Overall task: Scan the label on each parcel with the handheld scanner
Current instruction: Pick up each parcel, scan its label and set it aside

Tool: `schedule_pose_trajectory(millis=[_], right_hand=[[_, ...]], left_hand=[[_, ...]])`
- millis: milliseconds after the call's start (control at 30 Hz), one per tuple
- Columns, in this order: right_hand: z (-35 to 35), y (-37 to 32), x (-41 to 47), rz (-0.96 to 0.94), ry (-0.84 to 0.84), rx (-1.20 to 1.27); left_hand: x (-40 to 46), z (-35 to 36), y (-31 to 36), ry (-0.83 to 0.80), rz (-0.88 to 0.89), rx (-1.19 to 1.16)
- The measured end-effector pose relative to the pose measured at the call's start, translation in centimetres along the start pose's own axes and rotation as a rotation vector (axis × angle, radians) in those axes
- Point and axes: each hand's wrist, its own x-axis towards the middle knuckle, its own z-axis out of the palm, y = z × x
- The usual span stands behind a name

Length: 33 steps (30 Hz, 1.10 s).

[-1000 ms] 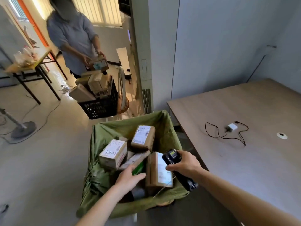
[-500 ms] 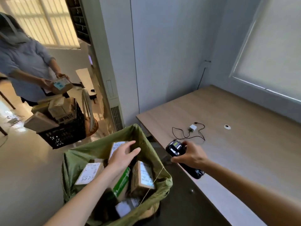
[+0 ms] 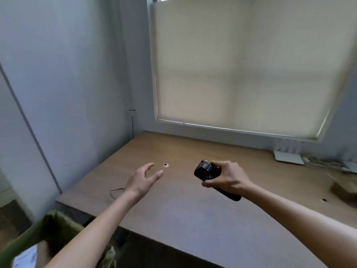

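Observation:
My right hand (image 3: 227,177) grips the black handheld scanner (image 3: 206,170) above the wooden table (image 3: 193,209), its small screen facing up. My left hand (image 3: 143,178) hovers over the table's left part, fingers spread and holding nothing. At the bottom left corner, the green bag-lined bin (image 3: 46,227) shows only its rim, with one parcel's white label (image 3: 26,258) peeking out, blurred. The other parcels are out of sight.
A thin black cable (image 3: 116,191) lies near the table's left edge. A round grommet (image 3: 165,165) sits mid-table. At the far right are a white router (image 3: 288,157), cables and a brown crumpled object (image 3: 345,187). A blinded window (image 3: 241,74) faces me.
The view has swung right and up, away from the bin to the table and window. My left hand left the parcels and now hovers empty over the table. The scanner stays in my right hand.

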Motion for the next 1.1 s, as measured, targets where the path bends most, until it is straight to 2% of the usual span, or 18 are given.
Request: schedule_pose_trajectory(millis=[233, 400, 567, 833, 1100], right_hand=[[-16.6, 15.8, -8.6, 0.279, 0.23, -0.047], [-26.6, 28.3, -16.9, 0.503, 0.347, -0.084], [-34.5, 39.0, -25.5, 0.694, 0.42, -0.115], [-42.3, 51.9, -35.3, 0.948, 0.545, -0.111], [-44.0, 64.2, -36.6, 1.103, 0.523, -0.053]], left_hand=[[0.6, 17.5, 19.2, -0.244, 0.243, 0.003], [-3.5, 32.9, 32.1, -0.444, 0.4, -0.035], [-9.3, 46.5, 42.5, -0.604, 0.474, -0.092], [-15.3, 62.4, 52.5, -0.8, 0.498, -0.103], [-15.0, 76.6, 56.8, -0.895, 0.525, -0.034]])
